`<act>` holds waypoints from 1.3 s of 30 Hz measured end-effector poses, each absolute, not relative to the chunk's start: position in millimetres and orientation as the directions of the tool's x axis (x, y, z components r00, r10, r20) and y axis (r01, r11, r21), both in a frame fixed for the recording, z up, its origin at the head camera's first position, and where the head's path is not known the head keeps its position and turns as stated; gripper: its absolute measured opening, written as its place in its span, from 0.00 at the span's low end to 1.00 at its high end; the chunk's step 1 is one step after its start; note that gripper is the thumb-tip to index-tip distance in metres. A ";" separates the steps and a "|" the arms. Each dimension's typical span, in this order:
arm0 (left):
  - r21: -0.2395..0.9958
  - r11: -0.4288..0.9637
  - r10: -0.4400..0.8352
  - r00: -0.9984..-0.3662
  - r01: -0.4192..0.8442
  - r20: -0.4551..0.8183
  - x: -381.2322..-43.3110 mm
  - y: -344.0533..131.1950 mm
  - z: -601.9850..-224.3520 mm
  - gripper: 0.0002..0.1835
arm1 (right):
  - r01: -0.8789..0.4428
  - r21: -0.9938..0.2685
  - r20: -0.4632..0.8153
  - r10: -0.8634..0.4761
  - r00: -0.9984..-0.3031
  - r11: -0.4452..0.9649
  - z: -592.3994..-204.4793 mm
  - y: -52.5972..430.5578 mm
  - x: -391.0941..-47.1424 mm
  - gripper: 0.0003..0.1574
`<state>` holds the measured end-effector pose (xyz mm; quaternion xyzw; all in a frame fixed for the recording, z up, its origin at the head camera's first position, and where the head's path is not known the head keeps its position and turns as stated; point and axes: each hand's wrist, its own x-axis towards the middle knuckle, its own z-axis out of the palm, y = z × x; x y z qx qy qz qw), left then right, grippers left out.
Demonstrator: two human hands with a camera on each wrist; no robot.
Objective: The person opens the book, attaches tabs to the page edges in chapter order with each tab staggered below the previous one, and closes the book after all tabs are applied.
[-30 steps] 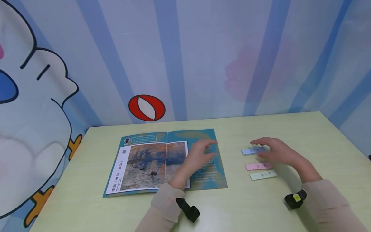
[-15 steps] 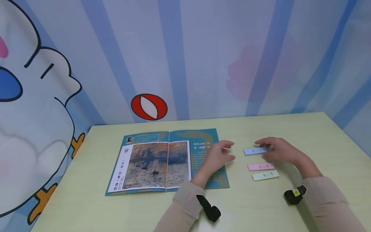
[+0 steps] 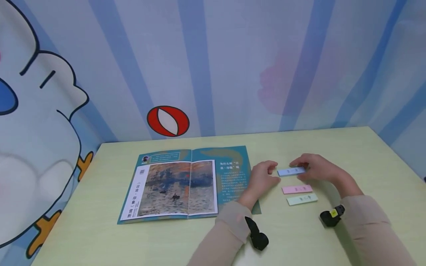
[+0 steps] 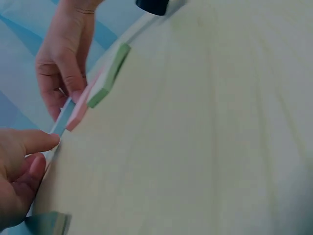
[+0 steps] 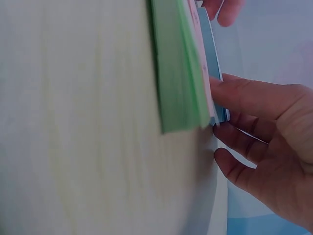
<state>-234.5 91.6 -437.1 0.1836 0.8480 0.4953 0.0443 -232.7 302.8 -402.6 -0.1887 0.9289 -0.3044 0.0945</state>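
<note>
A blue sticky-note pad (image 3: 290,171) lies on the table, with pink (image 3: 297,189) and green (image 3: 302,200) pads of similar strip shape nearer the person; all carry handwriting. My right hand (image 3: 319,170) pinches the blue pad's right end, thumb (image 5: 239,95) along the near side and fingers beyond it. At the pad's left end is my left hand (image 3: 261,181), thumb and forefinger apart on either side of that end. In the left wrist view, one left fingertip (image 4: 51,141) comes right up to the blue pad (image 4: 62,117).
To the left an open booklet (image 3: 233,155) lies flat, showing a harbour painting across its pages. The left forearm crosses its lower right corner. A printed curtain (image 3: 229,74) stands behind the pale table (image 3: 266,144).
My left hand has moved right, off the booklet's page to the blue pad's left end. My right hand has stayed at the right end, its fingers drawing closer around it.
</note>
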 end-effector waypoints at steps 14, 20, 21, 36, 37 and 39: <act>0.737 0.555 0.382 -0.905 0.385 0.185 -231.6 95.6 -439.4 0.14 | -0.278 -0.649 -0.066 -0.416 -0.907 0.708 -405.9 298.1 -232.6 0.15; 0.766 0.524 0.388 -0.905 0.373 0.175 -230.0 92.7 -433.8 0.09 | -0.292 -0.659 -0.057 -0.433 -0.899 0.693 -402.3 293.6 -229.8 0.16; 0.768 0.521 0.394 -0.903 0.373 0.171 -229.9 92.1 -432.9 0.09 | -0.294 -0.658 -0.055 -0.434 -0.899 0.693 -401.4 293.1 -229.3 0.16; 0.735 0.512 0.439 -0.871 0.445 0.222 -228.0 71.7 -421.6 0.09 | -0.376 -0.665 0.015 -0.492 -0.871 0.645 -384.9 280.9 -221.2 0.15; 0.741 0.506 0.441 -0.871 0.441 0.218 -226.9 70.4 -420.0 0.09 | -0.379 -0.665 0.015 -0.495 -0.869 0.644 -383.3 280.0 -220.1 0.15; 0.754 0.497 0.442 -0.873 0.429 0.205 -224.7 68.0 -417.1 0.09 | -0.391 -0.657 0.021 -0.503 -0.864 0.645 -380.0 278.3 -217.8 0.14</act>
